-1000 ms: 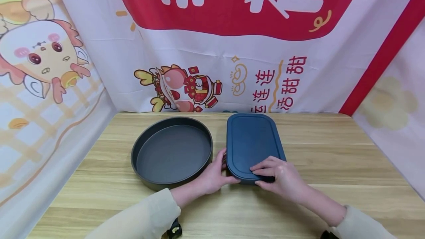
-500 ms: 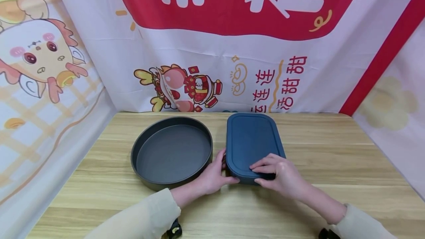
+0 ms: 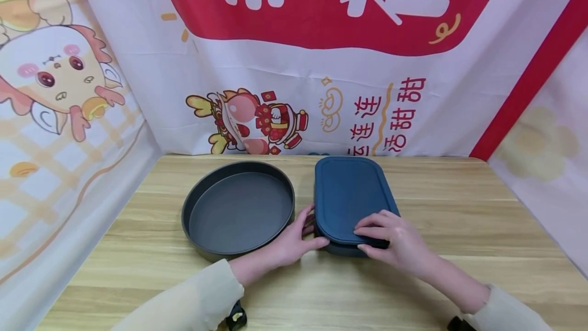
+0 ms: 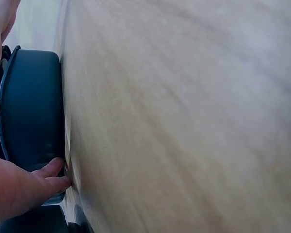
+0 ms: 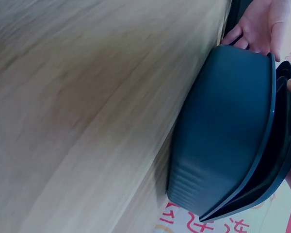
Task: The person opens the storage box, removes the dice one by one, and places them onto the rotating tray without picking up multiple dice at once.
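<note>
A dark blue rectangular box (image 3: 342, 246) sits on the wooden surface (image 3: 459, 229) about midway between its left and right edges, its long side running from the near edge toward the far edge, and its matching lid (image 3: 351, 195) lies on top. The near end of the lid is raised off the box: the right wrist view shows a wedge-shaped gap between lid (image 5: 281, 160) and box (image 5: 223, 131), wide at one end and closing toward the other. The right hand (image 3: 395, 241) grasps the near right end of the lid, fingers laid flat across its top and thumb curled under its rim. The left hand (image 3: 294, 241) holds the box at its near left corner, fingers against the side wall and thumb hooked along the near edge; in the left wrist view its fingers (image 4: 51, 177) press low on the box wall (image 4: 31, 107) where it meets the surface. Just beside the box on its left, and close to the left hand, stands a round dark grey pan (image 3: 193, 203) with a low upright rim. Printed cloth with cartoon figures (image 3: 257, 121) and red lettering hangs behind the far edge and along both side edges of the surface.
</note>
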### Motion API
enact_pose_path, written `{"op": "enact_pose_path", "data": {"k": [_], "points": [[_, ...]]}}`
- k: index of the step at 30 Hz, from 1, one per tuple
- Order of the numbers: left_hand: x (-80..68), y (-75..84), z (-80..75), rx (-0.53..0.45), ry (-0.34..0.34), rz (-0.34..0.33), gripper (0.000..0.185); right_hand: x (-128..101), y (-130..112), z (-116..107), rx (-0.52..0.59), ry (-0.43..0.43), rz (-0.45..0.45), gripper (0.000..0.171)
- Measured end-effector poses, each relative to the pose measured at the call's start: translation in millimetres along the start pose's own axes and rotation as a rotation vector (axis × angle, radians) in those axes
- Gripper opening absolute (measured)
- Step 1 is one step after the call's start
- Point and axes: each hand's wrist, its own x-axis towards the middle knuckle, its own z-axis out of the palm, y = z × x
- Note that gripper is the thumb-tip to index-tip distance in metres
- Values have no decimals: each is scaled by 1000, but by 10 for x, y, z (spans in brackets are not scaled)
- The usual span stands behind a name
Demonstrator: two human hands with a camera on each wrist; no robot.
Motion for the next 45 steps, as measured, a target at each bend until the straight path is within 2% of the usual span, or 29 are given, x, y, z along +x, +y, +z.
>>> {"op": "enact_pose_path", "data": {"k": [4, 10, 12, 14, 17, 23, 30, 34, 38, 39, 42, 43, 45], "points": [[6, 33, 5, -12, 2, -5, 82, -39, 11, -24, -64, 11, -40, 17], [7, 86, 4, -24, -1, -11, 83, -25, -12, -31, -198, 2, -106, 34], [5, 93, -2, -26, -2, -10, 83, -9, -23, -32, -216, -1, -114, 24], [5, 88, -6, -21, 0, -16, 84, -1, -31, -31, -223, 1, -114, 14], [10, 69, -8, -17, 4, -27, 84, -6, -39, -32, -227, -6, -93, 24], [19, 52, -6, -29, 3, -38, 84, -17, -57, -42, -228, -36, -21, 25], [13, 55, 10, -47, 6, -44, 86, 1, -62, -61, -204, 35, -32, 34], [9, 57, 16, -50, 11, -45, 86, 12, -60, -81, -186, 79, -27, 10], [3, 59, 21, -54, 14, -37, 84, 27, -50, -109, -181, 123, -8, 40], [1, 59, 23, -53, 14, -35, 84, 32, -47, -120, -181, 133, -3, 40], [-2, 62, 27, -53, 14, -30, 83, 51, -28, -164, -190, 166, 3, 17], [-5, 67, 27, -48, 14, -27, 83, 59, -18, -181, -198, 179, 1, 16], [-6, 70, 27, -46, 15, -34, 84, 81, -1, -221, -208, 206, 0, 34]]}}
